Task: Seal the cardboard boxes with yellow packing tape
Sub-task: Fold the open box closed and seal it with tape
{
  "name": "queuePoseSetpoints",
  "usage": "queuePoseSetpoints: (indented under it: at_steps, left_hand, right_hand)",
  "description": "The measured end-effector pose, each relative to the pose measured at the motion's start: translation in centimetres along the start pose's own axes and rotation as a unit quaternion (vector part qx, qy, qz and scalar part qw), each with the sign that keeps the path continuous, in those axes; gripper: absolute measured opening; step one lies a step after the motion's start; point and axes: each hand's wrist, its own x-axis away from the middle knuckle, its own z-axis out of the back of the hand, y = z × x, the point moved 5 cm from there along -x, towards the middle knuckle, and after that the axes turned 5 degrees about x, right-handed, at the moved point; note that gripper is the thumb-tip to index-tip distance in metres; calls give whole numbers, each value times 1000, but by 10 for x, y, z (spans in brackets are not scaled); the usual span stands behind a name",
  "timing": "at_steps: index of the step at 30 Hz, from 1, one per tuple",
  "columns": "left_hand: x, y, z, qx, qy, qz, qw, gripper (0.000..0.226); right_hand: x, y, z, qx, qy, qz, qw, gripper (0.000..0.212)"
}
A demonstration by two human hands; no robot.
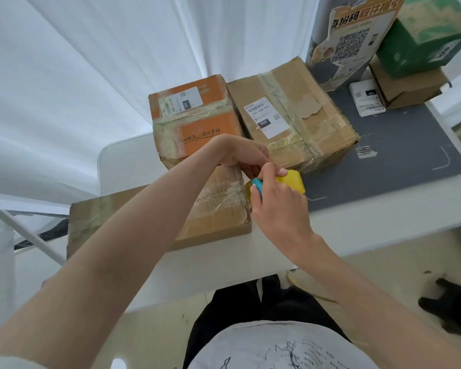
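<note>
Head view: looking down over both forearms at a white tabletop (357, 230) with parcels.
Right hand (280, 206): clamped round a yellow tape roll (293, 182) with a teal core, lifted just off the near box's corner, likely to keep the roll steady.
Left hand (242, 155): fingers curled in at the roll's edge, seemingly picking for the loose tape end; pinch itself hidden.
Flat cardboard box (149, 225): nearest, under the left forearm, old clear tape across its top, no yellow strip yet.
Orange-topped box (194, 121) and brown labelled box (293, 115): side by side behind, touching, apparently queued for sealing.
Grey mat (397, 153): right, beside the boxes.
Stage: tape end not yet freed, judged early.
</note>
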Motion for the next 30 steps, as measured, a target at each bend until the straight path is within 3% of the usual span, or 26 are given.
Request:
queuePoseSetpoints:
  at_steps: [7, 11, 14, 19, 25, 30]
  left_hand:
    - [2, 3, -2, 13, 2, -4, 1000, 52]
    - [0, 1, 0, 23, 16, -8, 1000, 47]
    - [0, 1, 1, 35, 36, 3, 999, 62]
    - [-1, 2, 5, 35, 68, 8, 997, 50]
    - [-3, 1, 4, 14, 87, 9, 996, 52]
    - [-2, 0, 4, 23, 89, -3, 996, 61]
  right_hand:
    - [-6, -5, -6, 6, -11, 4, 1000, 20]
    - [-3, -4, -4, -8, -34, 9, 999, 17]
    - [8, 7, -4, -15, -73, 16, 997, 19]
    - [34, 33, -14, -49, -154, 12, 987, 21]
    - [31, 108, -53, -175, -236, -145, 945, 4]
    - [24, 174, -98, -252, -223, -280, 899, 22]
